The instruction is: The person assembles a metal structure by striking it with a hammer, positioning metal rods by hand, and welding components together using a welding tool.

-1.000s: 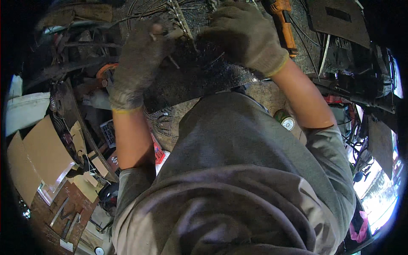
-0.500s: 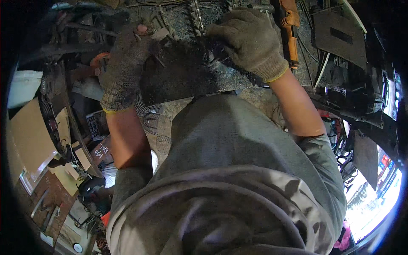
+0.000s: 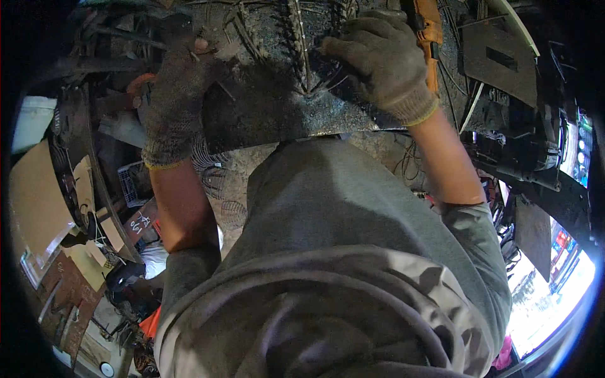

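Both my hands wear knitted work gloves over a dark, grimy metal work surface (image 3: 252, 120). My left hand (image 3: 183, 79) is closed at the left of the surface. A thin dark rod end (image 3: 225, 91) sticks out beside its fingers, but what the palm grips is hidden in shadow. My right hand (image 3: 387, 66) curls its fingers around a thin metal rod (image 3: 335, 80), which slants down toward the middle. There it meets the lower end of a long ridged metal bar (image 3: 299, 44), and I cannot tell whether they are joined.
An orange power tool (image 3: 430, 31) lies just right of my right hand. Farther right is a flat plate with a slot (image 3: 501, 60). Thin rods (image 3: 246, 34) lie at the far side. Cardboard (image 3: 41, 195) and a white bucket (image 3: 34, 120) stand at the left, and wire coils (image 3: 220, 183) lie below the surface.
My right hand has shifted slightly right and down, and the ridged bar now shows farther toward me. My left hand stays closed in nearly the same place. The whole view has shifted a little.
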### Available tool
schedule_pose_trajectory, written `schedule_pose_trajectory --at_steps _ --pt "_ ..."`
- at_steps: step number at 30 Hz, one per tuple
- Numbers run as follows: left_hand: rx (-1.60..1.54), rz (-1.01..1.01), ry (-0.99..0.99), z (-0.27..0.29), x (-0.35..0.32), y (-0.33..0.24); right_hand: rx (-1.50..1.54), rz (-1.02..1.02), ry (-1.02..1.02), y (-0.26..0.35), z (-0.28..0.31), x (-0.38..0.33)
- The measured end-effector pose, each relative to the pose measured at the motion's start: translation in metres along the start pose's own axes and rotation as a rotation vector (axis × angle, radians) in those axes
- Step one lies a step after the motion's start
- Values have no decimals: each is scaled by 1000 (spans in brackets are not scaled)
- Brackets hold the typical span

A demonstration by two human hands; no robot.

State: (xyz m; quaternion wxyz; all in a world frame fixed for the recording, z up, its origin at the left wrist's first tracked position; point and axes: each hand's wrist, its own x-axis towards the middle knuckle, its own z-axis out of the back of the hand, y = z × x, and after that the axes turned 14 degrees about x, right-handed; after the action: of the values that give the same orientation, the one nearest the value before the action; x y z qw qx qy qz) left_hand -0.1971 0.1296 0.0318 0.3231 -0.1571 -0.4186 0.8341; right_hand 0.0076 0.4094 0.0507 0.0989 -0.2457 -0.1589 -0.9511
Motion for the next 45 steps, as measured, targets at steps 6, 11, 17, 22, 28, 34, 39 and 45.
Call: schedule_pose_trajectory --at_steps 6,11,17,22,28,34,39,45 --pt "137 -30 19 -4 4 -14 -29 50 -13 10 -12 14" --pt "16 -78 -5 1 1 -22 -117 59 30 -1 -11 5" --pt "144 145 -12 1 4 -32 -11 18 -22 6 -5 9" --pt "-135 207 -3 -4 -2 -50 -38 24 -8 10 -12 14" --pt "-89 188 -1 2 -6 -44 -72 18 42 0 -4 3" --pt "45 158 -1 -1 -9 -43 6 -14 -42 10 -5 4" --pt "3 155 -21 -3 -5 -38 36 -17 -51 11 -11 4" --pt "-83 151 -18 -10 -2 -41 6 -6 41 12 -14 11"
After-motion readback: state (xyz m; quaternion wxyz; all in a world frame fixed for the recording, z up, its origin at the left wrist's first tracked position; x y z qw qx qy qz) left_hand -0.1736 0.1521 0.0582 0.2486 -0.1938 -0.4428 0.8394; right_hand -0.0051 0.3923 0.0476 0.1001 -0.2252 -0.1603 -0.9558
